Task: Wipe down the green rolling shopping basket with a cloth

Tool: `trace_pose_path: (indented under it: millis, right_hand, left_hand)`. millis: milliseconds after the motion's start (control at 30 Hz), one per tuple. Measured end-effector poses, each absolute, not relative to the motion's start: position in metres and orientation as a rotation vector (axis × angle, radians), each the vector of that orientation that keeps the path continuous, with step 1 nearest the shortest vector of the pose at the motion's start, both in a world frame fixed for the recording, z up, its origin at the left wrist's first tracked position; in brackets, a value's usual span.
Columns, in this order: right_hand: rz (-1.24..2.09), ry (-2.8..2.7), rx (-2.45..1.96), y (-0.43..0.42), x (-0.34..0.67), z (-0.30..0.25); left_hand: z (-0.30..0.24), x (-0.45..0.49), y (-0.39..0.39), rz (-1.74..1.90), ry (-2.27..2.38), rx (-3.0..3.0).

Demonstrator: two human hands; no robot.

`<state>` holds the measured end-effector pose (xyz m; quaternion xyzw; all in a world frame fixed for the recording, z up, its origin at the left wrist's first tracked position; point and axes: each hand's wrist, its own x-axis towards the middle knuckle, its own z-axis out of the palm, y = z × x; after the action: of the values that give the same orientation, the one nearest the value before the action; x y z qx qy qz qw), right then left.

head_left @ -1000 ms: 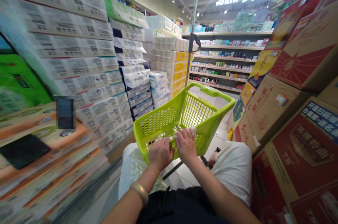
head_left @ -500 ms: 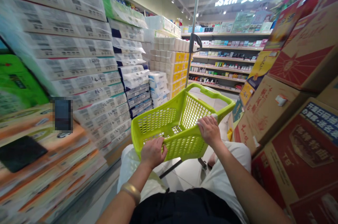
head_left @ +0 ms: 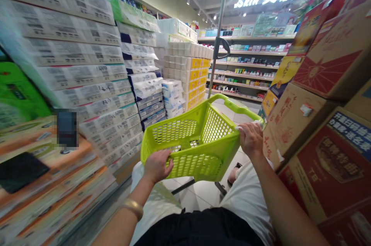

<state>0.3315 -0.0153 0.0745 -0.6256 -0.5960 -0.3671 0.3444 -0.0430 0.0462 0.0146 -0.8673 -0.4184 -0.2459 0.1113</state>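
A lime-green plastic shopping basket (head_left: 185, 135) is held tilted in front of me, and no goods show inside it. My left hand (head_left: 157, 165) grips its near left rim, fingers curled over the edge; a gold bangle sits on that wrist. My right hand (head_left: 251, 139) is closed on the right rim near the far corner, with a bit of white something under its fingers. A grey metal pole (head_left: 218, 41) with a black handle rises behind the basket.
Stacked tissue and paper-roll packs (head_left: 87, 68) wall the left side. Cardboard cartons (head_left: 321, 95) are piled close on the right. Straight ahead, product shelves (head_left: 246, 72) stand under a lit sign. A narrow tiled aisle (head_left: 199, 193) runs between the stacks.
My right hand slid from the middle of the near rim along to the far right corner. The left hand moved to the left corner, and the basket swung right and tilted.
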Motion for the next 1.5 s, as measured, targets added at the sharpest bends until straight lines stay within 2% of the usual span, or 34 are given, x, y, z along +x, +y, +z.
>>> trace_pose_path:
  millis: [233, 567, 767, 1100, 1300, 1500]
  right_hand:
    - [-0.932, -1.403, -1.653, -0.020, 0.309, 0.068]
    - [-0.571, -1.654, -1.609, -0.013, 0.187, 0.024]
    - [-0.626, -1.754, -1.594, -0.020, 0.219, 0.038]
    - [-0.909, -1.489, -1.652, -0.035, 0.324, 0.079]
    - [-0.854, -1.396, -1.663, -0.029, 0.288, 0.065]
    - [-0.699, -1.588, -1.657, -0.028, 0.223, 0.044]
  left_hand:
    - [0.021, -0.040, 0.045, -0.751, -1.313, -2.529]
    - [0.027, -0.043, 0.047, -0.681, -1.304, -2.603]
    - [0.027, -0.050, 0.049, -0.695, -1.266, -2.665]
    - [0.022, -0.051, 0.051, -0.695, -1.265, -2.631]
    - [0.035, -0.039, 0.046, -0.646, -1.420, -2.556]
    - [0.040, 0.017, 0.017, -0.967, -1.262, -2.664]
